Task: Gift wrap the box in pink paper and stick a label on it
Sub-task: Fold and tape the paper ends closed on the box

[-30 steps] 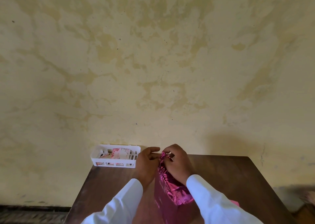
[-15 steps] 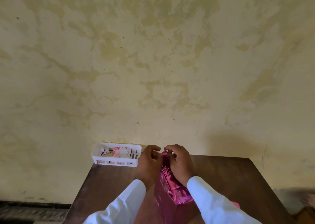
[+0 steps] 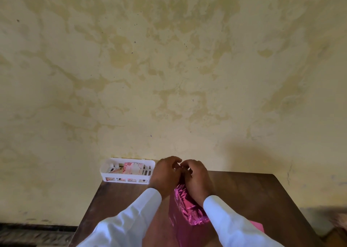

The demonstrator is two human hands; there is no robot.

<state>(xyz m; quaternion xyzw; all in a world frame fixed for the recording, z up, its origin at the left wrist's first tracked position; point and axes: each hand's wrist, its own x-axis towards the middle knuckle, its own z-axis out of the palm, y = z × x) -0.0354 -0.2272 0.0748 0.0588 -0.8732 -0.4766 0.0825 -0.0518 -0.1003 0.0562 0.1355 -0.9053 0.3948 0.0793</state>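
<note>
My left grip (image 3: 166,173) and right grip (image 3: 197,179) pinch the paper (image 3: 187,207) at the far end of the box (image 3: 178,228), mid-surface (image 3: 244,190). Mostly wrapped, I judge; end fold and label remain.

Left hand (image 3: 166,175) and right hand (image 3: 198,180) hide where the pink paper (image 3: 187,207) ends.

There is only one view, worn on the person's head. It faces forward and slightly down: the far wall (image 3: 169,68) fills most of it, while the surface (image 3: 244,194), the left hand (image 3: 166,173) and right hand (image 3: 198,179) lie low and near.
</note>
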